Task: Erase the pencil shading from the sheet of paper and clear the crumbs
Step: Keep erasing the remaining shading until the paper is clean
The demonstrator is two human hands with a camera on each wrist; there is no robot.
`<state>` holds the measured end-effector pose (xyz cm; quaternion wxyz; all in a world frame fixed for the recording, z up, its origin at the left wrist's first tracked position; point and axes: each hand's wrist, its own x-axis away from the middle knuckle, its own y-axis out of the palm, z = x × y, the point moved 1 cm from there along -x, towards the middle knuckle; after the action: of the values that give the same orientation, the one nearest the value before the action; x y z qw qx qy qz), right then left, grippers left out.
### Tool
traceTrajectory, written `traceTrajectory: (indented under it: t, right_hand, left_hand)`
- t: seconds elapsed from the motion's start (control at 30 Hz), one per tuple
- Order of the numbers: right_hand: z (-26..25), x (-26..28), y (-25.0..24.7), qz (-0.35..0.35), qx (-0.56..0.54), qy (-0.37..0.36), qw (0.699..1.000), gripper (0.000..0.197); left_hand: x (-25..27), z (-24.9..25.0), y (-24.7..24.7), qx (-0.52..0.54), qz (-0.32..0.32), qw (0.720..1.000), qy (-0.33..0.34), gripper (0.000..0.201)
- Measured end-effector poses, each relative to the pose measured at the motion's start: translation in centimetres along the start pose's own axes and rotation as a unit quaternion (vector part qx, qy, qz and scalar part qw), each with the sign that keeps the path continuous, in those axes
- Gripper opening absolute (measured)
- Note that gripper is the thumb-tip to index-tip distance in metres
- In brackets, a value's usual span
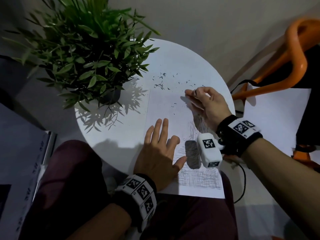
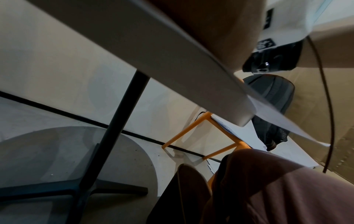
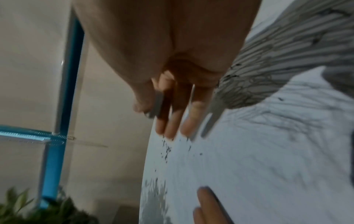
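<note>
From above, the left hand [image 1: 160, 153] lies flat and spread on the sheet of paper [image 1: 164, 104] on the round table [image 1: 107, 132], pencil shading [image 1: 199, 179] at its near end; the left wrist view catches only the table's underside. The right hand [image 1: 206, 103] hovers curled over the far corner, pinching a pale eraser [image 3: 158, 104] by scattered crumbs [image 1: 162, 82].

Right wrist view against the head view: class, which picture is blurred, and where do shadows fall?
Right wrist view: motion-blurred, the right hand and the crumbs smeared. Head view: sharper but dim, with the plant casting leafy shadows on the table, and the wrist camera throwing a dark patch on the paper. Left wrist view: it looks under the table, no paper surface shown.
</note>
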<state>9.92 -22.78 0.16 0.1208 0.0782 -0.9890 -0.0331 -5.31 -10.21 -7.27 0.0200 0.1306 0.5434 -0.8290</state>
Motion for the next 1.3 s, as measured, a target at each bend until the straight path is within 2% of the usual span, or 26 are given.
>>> traceTrajectory:
  t: [0.1, 0.17, 0.2, 0.27, 0.3, 0.33, 0.4, 0.47, 0.53, 0.57, 0.7, 0.77, 0.83, 0.9, 0.97, 1.0, 1.07, 1.17, 1.23, 1.3]
  right_hand:
    - [0.2, 1.3, 0.4, -0.127, 0.004, 0.142, 0.982, 0.013]
    - [1.1, 1.9, 0.9, -0.185, 0.049, 0.185, 0.964, 0.013]
    - [1.4, 1.8, 1.1, -0.161, 0.065, 0.157, 0.972, 0.010]
    - [1.6, 0.7, 0.6, -0.044, 0.109, 0.026, 0.993, 0.006]
    - [1.3, 0.3, 0.1, -0.007, 0.151, -0.029, 0.988, 0.008]
    - [1.2, 0.1, -0.5, 0.001, 0.204, -0.059, 0.977, 0.012]
    - [1.2, 0.7, -1.7, -0.042, 0.327, -0.068, 0.942, 0.018]
    - [1.7, 2.5, -2.1, -0.118, 0.452, -0.072, 0.881, 0.019]
    - [2.2, 4.7, -1.5, -0.182, 0.529, -0.105, 0.823, 0.020]
    - [2.6, 5.3, -1.1, -0.200, 0.546, -0.129, 0.803, 0.020]
    - [2.9, 5.6, -1.1, -0.223, 0.599, -0.205, 0.741, 0.020]
    - [2.7, 4.5, -2.4, -0.196, 0.628, -0.214, 0.722, 0.022]
    - [1.9, 3.3, -3.5, -0.141, 0.654, -0.207, 0.714, 0.024]
    - [1.6, 2.9, -3.5, -0.116, 0.652, -0.200, 0.722, 0.024]
    - [2.1, 3.7, -2.6, -0.159, 0.616, -0.186, 0.749, 0.021]
    - [2.6, 4.6, -2.0, -0.192, 0.605, -0.188, 0.750, 0.020]
    - [3.3, 5.6, -1.6, -0.229, 0.616, -0.209, 0.724, 0.018]
    - [2.6, 3.6, -3.0, -0.174, 0.652, -0.221, 0.704, 0.020]
    - [1.8, 2.0, -4.1, -0.117, 0.668, -0.207, 0.705, 0.020]
    - [1.7, 1.8, -3.9, -0.100, 0.656, -0.203, 0.720, 0.020]
  left_hand:
    - [-0.1, 0.0, 0.0, 0.008, 0.002, 1.000, -0.006, 0.043]
    - [-0.1, 0.0, 0.0, 0.008, -0.002, 1.000, -0.007, 0.042]
    - [-0.1, 0.0, -0.1, 0.006, -0.007, 1.000, -0.008, 0.042]
    - [-0.1, 0.1, -0.3, 0.004, -0.018, 1.000, -0.011, 0.041]
    - [-0.1, 0.1, -0.4, 0.003, -0.023, 1.000, -0.013, 0.041]
    - [-0.1, 0.1, -0.6, 0.000, -0.027, 1.000, -0.014, 0.043]
    - [-0.1, 0.1, -0.7, -0.004, -0.032, 0.999, -0.016, 0.050]
    - [-0.1, 0.0, -0.6, -0.004, -0.034, 0.999, -0.024, 0.065]
    - [-0.1, 0.0, -0.5, -0.020, -0.048, 0.998, -0.032, 0.085]
    - [-0.2, 0.0, -0.4, -0.031, -0.058, 0.997, -0.032, 0.092]
    - [-0.2, 0.1, -0.5, -0.050, -0.084, 0.995, -0.021, 0.096]
    - [-0.2, 0.0, -0.6, -0.051, -0.088, 0.995, -0.024, 0.096]
    - [0.0, 0.0, -0.7, -0.048, -0.083, 0.995, -0.023, 0.095]
    - [0.0, 0.1, -0.7, -0.044, -0.078, 0.996, -0.018, 0.095]
    - [0.1, 0.1, -0.7, -0.044, -0.082, 0.995, -0.020, 0.095]
    - [0.1, 0.0, -0.7, -0.047, -0.084, 0.995, -0.022, 0.095]
    - [-0.1, 0.0, -0.7, -0.054, -0.089, 0.994, -0.022, 0.095]
    - [0.0, -0.1, -0.7, -0.057, -0.097, 0.993, -0.022, 0.095]
    - [0.0, -0.1, -0.7, -0.052, -0.093, 0.994, -0.021, 0.095]
    - [0.0, 0.1, -0.7, -0.050, -0.089, 0.995, -0.019, 0.095]
